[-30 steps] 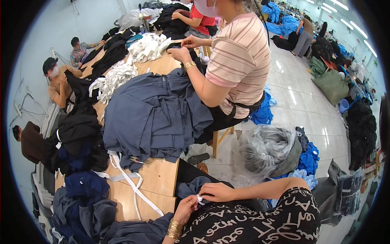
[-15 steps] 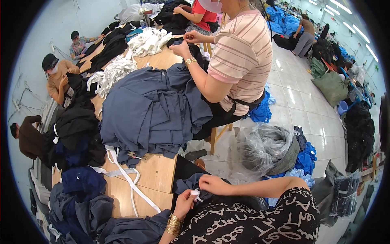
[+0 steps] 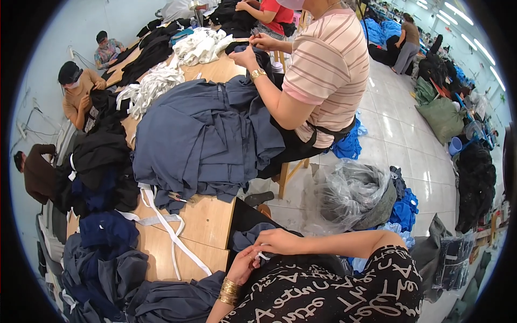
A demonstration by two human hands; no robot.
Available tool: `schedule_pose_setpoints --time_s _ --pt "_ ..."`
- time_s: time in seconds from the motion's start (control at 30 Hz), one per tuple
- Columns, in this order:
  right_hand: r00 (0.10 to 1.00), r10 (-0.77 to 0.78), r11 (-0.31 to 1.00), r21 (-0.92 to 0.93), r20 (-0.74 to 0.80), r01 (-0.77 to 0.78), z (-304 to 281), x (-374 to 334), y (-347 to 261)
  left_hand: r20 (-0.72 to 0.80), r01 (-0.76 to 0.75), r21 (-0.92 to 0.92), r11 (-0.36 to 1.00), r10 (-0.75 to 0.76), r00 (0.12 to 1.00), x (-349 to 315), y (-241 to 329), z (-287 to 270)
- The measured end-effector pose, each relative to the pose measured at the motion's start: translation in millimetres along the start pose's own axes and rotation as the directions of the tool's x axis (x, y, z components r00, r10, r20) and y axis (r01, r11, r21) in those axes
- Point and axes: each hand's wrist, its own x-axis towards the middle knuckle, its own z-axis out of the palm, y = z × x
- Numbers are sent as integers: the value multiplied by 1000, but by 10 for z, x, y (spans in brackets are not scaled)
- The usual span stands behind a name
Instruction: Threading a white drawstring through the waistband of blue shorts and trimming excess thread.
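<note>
Over my lap, my left hand is closed in a pinch on a short white fabric strip. My right hand meets it from the other side, its fingers bent down onto the strip and largely hiding it. Beneath and beyond the hands lies a dark grey garment, bunched on my lap. How the strip joins the garment is hidden by my fingers. On the table to the left lies a long white tape, looped and loose.
A wooden table bears a large grey garment pile, small snips and more dark clothes. A co-worker in a striped shirt sits ahead. A plastic-wrapped bundle stands on the floor at right.
My two hands have drawn together, the right one lowering its fingers over the white strip. Less of the strip shows now. The view has shifted slightly.
</note>
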Motion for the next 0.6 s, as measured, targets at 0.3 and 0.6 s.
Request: schedule_pose_setpoints --time_s 0.3,0.6 --pt "977 69 886 -462 202 33 -211 102 -75 -68 -60 235 970 78 995 34 8 101" --pt "848 525 842 -186 70 -506 -761 -38 57 -22 -266 733 626 413 911 -14 -234 -181"
